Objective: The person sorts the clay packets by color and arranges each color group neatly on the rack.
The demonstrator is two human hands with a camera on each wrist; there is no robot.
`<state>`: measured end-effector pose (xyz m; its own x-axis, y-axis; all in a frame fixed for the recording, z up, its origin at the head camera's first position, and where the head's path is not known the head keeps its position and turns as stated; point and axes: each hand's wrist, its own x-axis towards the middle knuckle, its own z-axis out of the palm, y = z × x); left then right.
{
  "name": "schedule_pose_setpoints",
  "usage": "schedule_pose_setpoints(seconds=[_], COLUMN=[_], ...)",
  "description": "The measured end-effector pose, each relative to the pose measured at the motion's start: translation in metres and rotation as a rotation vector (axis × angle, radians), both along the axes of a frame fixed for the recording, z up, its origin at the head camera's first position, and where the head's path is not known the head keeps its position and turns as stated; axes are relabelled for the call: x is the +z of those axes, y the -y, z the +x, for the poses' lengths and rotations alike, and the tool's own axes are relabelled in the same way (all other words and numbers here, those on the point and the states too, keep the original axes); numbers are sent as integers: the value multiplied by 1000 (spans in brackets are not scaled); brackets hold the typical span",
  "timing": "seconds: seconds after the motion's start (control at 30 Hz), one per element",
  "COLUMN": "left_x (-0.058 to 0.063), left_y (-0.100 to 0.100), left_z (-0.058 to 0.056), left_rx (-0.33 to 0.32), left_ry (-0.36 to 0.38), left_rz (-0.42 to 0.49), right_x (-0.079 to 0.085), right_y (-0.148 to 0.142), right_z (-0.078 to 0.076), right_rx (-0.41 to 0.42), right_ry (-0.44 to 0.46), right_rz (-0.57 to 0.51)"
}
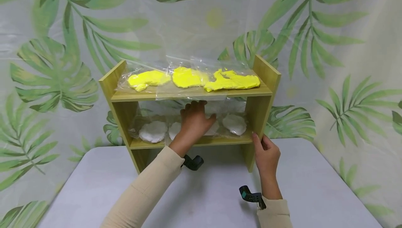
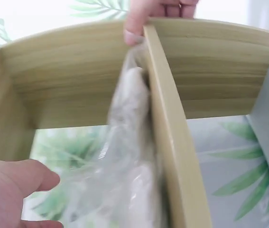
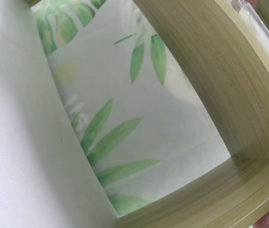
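A small two-tier wooden shelf (image 1: 191, 97) stands on the table. Three clear bags of bright yellow clay (image 1: 188, 78) lie along its upper board, and several bags with white lumps (image 1: 153, 131) sit on the lower board. My left hand (image 1: 196, 118) reaches into the lower tier, just under the upper board, partly covering the white bags. In the left wrist view that hand (image 2: 15, 192) has thumb and finger apart, beside the clear plastic (image 2: 125, 156). My right hand (image 1: 267, 154) grips the shelf's right side at the lower board's end, its thumb near a bag corner.
The white table (image 1: 216, 200) extends in front of and beneath the shelf. Behind it hangs a leaf-patterned cloth (image 1: 194, 29). Plastic from the upper bags hangs over the upper board's front edge. Black camera mounts (image 1: 251, 196) sit on both wrists.
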<state>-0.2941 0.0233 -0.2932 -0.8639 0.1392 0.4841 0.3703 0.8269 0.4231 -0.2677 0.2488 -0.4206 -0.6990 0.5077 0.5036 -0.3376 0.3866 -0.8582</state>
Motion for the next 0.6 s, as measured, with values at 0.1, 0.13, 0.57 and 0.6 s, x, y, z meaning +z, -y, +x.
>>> schedule_pose_setpoints(seconds=[0.1,0.13,0.57,0.6], left_x=[3,3,-9,-10], left_y=[12,16,77,82], left_z=[13,17,78,83], left_rx=[-5,-4,-38,-32], left_ry=[-117,-155,-356,-354], left_rz=[23,30,101,109], right_x=[0,0,2,1], right_y=[0,0,0,1], right_z=[0,-1,-1,-1], right_rx=[-8,-13,-57,-58], right_ry=[-3,-2,38,42], right_rz=[12,17,49,49])
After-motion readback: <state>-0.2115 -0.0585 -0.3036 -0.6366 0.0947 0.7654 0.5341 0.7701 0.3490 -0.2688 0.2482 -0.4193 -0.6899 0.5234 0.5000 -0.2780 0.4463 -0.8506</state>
